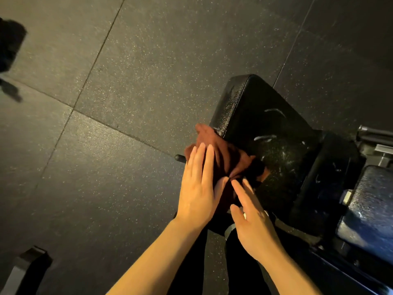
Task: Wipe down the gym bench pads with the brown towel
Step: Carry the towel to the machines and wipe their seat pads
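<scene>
A black padded gym bench pad (265,128) fills the right of centre, with pale smears on its top. The brown towel (214,145) lies bunched over the pad's near left edge. My left hand (197,188) lies flat on the towel with straight fingers. My right hand (253,218) is beside it, fingers straight, its fingertips touching the towel's lower part. A second black pad (370,209) shows at the right edge.
Dark speckled rubber floor tiles (119,103) spread to the left and behind. The bench's metal frame and a bar (374,135) sit at the right. A dark metal foot (25,269) stands at the bottom left, a dark shape (10,45) at the top left.
</scene>
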`<action>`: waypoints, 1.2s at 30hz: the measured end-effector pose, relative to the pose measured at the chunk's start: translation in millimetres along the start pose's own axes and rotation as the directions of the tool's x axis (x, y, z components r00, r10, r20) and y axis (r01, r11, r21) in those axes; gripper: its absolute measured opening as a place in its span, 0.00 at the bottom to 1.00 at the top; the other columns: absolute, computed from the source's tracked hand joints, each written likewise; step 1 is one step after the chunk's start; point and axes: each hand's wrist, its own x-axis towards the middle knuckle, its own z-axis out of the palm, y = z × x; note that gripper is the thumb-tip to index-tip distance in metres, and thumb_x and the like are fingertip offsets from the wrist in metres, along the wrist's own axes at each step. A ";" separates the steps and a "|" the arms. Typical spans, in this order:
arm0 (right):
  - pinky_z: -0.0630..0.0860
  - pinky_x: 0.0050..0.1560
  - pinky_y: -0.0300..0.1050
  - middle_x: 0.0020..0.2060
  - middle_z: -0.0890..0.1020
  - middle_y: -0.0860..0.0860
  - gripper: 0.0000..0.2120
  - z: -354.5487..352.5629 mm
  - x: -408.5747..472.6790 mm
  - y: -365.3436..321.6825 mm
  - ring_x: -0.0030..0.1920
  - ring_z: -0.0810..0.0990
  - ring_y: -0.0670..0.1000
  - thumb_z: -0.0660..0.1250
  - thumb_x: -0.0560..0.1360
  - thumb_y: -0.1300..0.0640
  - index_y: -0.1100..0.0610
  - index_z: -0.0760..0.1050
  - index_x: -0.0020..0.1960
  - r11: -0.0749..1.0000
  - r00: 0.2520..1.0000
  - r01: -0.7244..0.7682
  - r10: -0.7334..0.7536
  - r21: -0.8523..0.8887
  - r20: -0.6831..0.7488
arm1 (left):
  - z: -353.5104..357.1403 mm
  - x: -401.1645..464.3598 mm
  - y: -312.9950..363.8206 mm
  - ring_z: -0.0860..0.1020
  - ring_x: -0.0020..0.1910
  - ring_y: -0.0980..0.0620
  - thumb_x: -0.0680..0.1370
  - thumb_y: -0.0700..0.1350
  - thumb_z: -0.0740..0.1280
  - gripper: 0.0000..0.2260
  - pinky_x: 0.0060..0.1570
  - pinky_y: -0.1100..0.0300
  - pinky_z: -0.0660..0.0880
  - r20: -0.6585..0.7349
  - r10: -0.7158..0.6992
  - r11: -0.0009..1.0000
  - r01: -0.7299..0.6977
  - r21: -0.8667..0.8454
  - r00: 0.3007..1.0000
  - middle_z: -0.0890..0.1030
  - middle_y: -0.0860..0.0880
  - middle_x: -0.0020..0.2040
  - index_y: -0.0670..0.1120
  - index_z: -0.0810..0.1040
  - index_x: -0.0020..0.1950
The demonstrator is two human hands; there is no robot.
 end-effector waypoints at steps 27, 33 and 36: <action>0.56 0.68 0.32 0.73 0.54 0.32 0.25 -51.8 54.8 -43.6 0.71 0.53 0.34 0.57 0.83 0.61 0.28 0.60 0.62 0.953 0.994 0.085 -0.059 0.290 -0.097 | 1.3 237.2 26.7 0.64 0.74 0.35 0.79 0.57 0.54 0.25 0.67 0.32 0.62 0.370 0.347 0.908 -0.408 0.100 0.862 0.70 0.44 0.74 0.50 0.76 0.70; 0.49 0.50 0.12 0.70 0.47 0.28 0.30 -40.2 42.3 -31.1 0.68 0.49 0.31 0.58 0.83 0.63 0.31 0.52 0.68 0.993 0.994 0.092 -0.087 0.073 -0.067 | 0.4 200.3 24.5 0.61 0.74 0.32 0.79 0.54 0.57 0.24 0.66 0.28 0.62 0.248 0.328 0.928 -0.360 0.095 0.911 0.67 0.42 0.76 0.49 0.72 0.74; 0.50 0.56 0.14 0.68 0.45 0.25 0.32 -30.7 38.6 -19.3 0.68 0.47 0.26 0.60 0.81 0.64 0.32 0.52 0.69 0.992 0.988 0.122 -0.120 0.019 -0.099 | 0.2 178.8 15.7 0.53 0.77 0.32 0.79 0.52 0.59 0.25 0.67 0.27 0.61 0.213 0.328 0.938 -0.343 0.038 0.920 0.60 0.43 0.79 0.49 0.67 0.77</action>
